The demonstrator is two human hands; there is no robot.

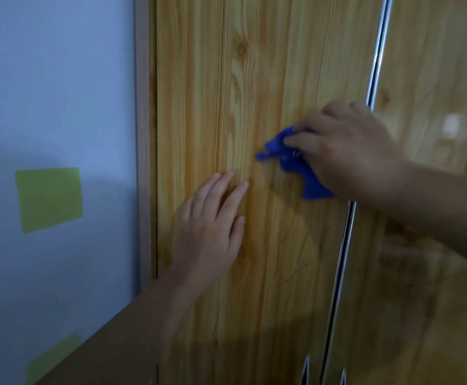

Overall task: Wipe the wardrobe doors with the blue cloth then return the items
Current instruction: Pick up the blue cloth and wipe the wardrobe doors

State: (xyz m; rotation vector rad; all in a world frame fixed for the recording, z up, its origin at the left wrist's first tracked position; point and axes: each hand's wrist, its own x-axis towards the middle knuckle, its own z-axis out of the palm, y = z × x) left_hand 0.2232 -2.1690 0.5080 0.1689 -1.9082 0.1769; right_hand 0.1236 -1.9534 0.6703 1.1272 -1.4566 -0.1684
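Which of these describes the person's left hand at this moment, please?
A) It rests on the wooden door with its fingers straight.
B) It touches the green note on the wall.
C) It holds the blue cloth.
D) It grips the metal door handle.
A: the left hand lies with straight fingers on the wardrobe door, while the right hand holds the blue cloth against the same door.

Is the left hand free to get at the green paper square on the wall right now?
Probably yes. The left hand lies flat on the wardrobe door holding nothing, and only the door frame and bare wall separate it from the green paper square.
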